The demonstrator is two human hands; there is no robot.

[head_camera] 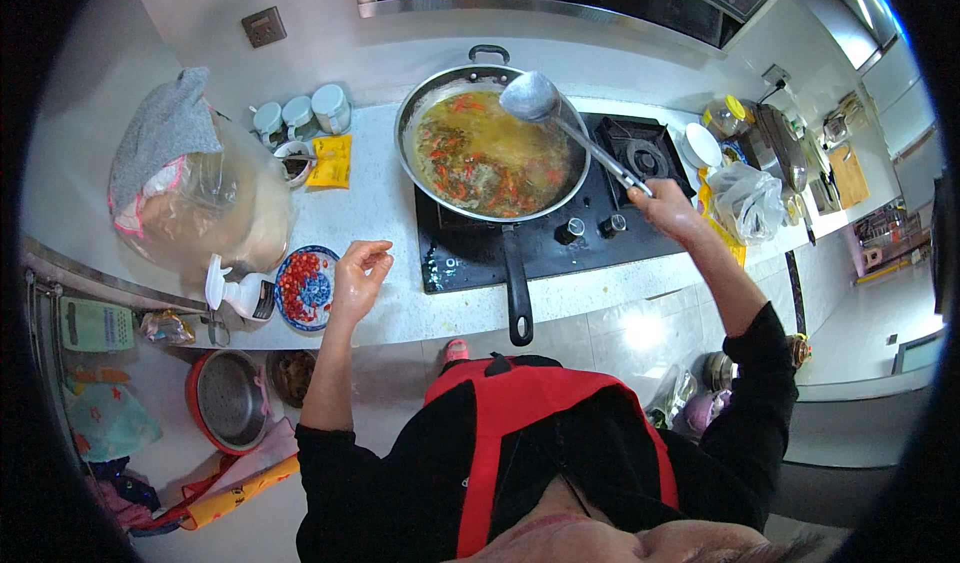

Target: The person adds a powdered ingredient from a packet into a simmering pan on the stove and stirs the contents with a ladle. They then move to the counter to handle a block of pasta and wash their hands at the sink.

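My right hand [670,210] grips the end of a metal wok ladle [529,96]. The ladle's bowl is raised over a large wok [405,158] on the gas cooktop [465,252]. Yellowish, oily liquid [517,143] in the wok holds red pieces that look like chili, and darker bits. My left hand [358,278] hovers empty by the front of the counter, fingers loosely curled with a gap to the thumb. Beside it lies a blue-and-white plate [316,291] of chopped red pieces [300,282].
The wok's black handle [519,300] juts past the counter's front edge. A white spray bottle [251,297] and a large plastic-wrapped bundle [232,210] stand left, near lidded jars [330,109] and a yellow packet [330,162]. Right are a second burner [643,156], a white bowl [701,147] and a plastic bag [746,199].
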